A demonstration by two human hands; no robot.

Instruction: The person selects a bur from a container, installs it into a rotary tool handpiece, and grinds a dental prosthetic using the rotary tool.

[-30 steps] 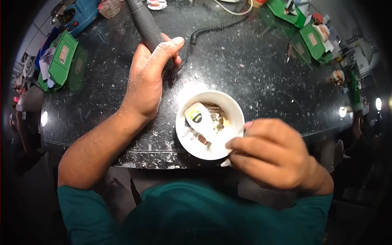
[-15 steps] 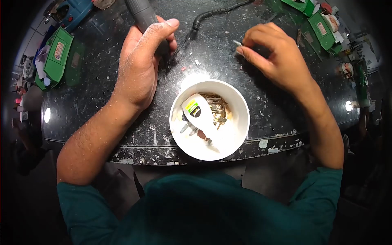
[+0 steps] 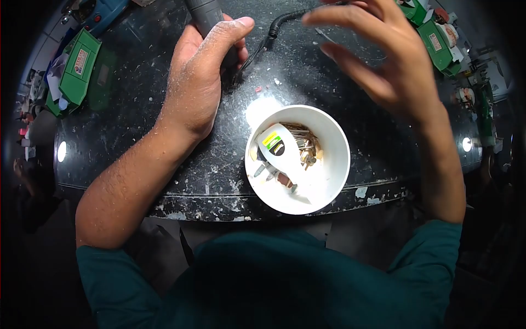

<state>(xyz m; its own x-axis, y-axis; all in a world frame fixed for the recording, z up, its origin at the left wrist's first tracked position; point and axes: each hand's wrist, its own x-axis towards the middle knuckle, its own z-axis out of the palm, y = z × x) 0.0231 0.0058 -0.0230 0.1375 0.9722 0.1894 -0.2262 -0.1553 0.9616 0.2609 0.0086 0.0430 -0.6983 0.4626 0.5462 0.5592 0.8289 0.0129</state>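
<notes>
Head view: left hand (image 3: 200, 71) grips one handpiece (image 3: 205, 15); right hand (image 3: 392, 60), fingers parted, partly hides one cord (image 3: 278, 24) beyond one tub (image 3: 337, 140).

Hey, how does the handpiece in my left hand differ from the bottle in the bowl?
The handpiece is dark grey; the bottle is white with a yellow, green and black label. Your left hand grips the handpiece, while the bottle rests in the white bowl. Both are elongated.
</notes>
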